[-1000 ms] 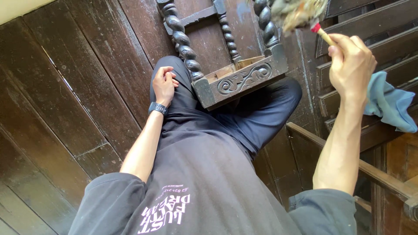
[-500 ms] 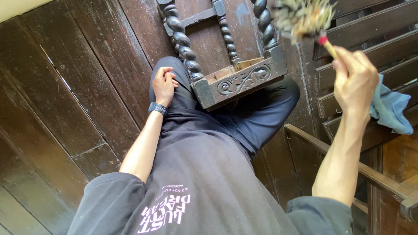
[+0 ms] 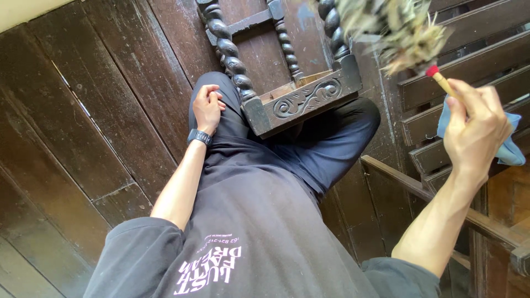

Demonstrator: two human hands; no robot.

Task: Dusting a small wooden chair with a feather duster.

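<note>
Since a moment ago, the right hand point(image 3: 476, 128) has come a little lower and its wrist has turned, so the feather duster point(image 3: 398, 28) now tips more to the left. Its fluffy end looks blurry and sits up near the top, just beside the twisty leg point(image 3: 333, 30) of the wooden stool point(image 3: 305, 99). The duster's thin stick has a red bit point(image 3: 432, 70) where the feathers start. The fingers of the right hand are curled tight around that stick, holding it up in the air.

Behind this hand lies a blue cloth point(image 3: 508, 144) on the dark wooden steps point(image 3: 469, 60). I cannot tell if the hand touches the cloth.

The left hand point(image 3: 208, 106) has stayed where it was. It rests on the person's knee, right next to another twisty leg point(image 3: 231, 52) of the stool. Its fingers are folded in loosely, and they hold nothing that I can see. A dark watch point(image 3: 199, 136) is on that wrist.

The stool has not moved. It lies tipped over, with its carved frame against the person's dark trousers point(image 3: 331, 143). Under it all is a dark wooden floor point(image 3: 83, 121).
</note>
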